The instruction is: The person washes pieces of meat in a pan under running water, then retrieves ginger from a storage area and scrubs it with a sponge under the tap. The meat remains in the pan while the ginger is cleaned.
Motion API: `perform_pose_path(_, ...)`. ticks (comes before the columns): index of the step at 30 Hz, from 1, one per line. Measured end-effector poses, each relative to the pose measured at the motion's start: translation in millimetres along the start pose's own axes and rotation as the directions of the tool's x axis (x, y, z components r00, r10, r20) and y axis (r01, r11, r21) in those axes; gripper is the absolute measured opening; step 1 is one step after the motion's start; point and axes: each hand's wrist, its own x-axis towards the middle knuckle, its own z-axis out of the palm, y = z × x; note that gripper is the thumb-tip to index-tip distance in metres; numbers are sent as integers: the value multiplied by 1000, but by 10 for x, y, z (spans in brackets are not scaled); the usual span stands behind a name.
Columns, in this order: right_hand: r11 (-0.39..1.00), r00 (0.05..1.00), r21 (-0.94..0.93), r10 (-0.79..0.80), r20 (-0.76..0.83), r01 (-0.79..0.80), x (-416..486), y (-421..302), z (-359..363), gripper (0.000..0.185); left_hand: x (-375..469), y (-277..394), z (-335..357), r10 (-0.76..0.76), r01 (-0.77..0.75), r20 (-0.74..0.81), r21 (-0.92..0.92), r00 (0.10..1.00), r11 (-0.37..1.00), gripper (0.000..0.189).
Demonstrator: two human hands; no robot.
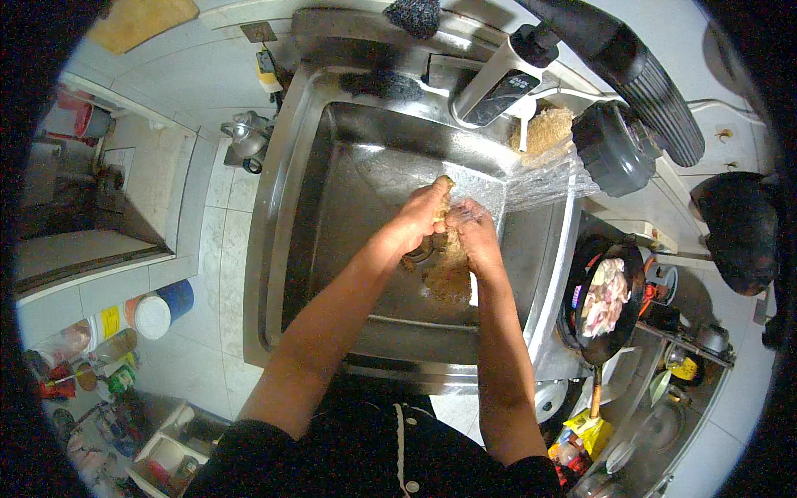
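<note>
Over the stainless steel sink [367,180], my left hand [423,215] grips a yellowish-brown piece [449,183], whose exact kind I cannot tell. Close beside it, my right hand [476,233] is closed on a tan, fibrous scrubber [456,249] that hangs down between the hands. Water sprays from the black shower-type tap head [613,149] at the right toward my hands and the sink. Below the hands, brownish water or residue [445,283] lies on the sink floor near the drain [423,252].
A white-and-black device [501,78] and a tan scrubber pad [545,134] sit on the sink's back rim. Right of the sink, a black wok [629,299] holds pale sliced meat [605,299]. A metal kettle [248,137] stands at the left, and tubs [151,316] stand at lower left.
</note>
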Motion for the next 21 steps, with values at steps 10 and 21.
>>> perform_pose_path(10,893,977,-398,-174,124,209,51,-135,-50,19,-53,91,-78,-158,154,115,38,981,987,34)
perform_pose_path(21,770,937,-534,-306,169,348,12,-52,-15,19,4,17,-165,-213,215,137,2,967,977,38)
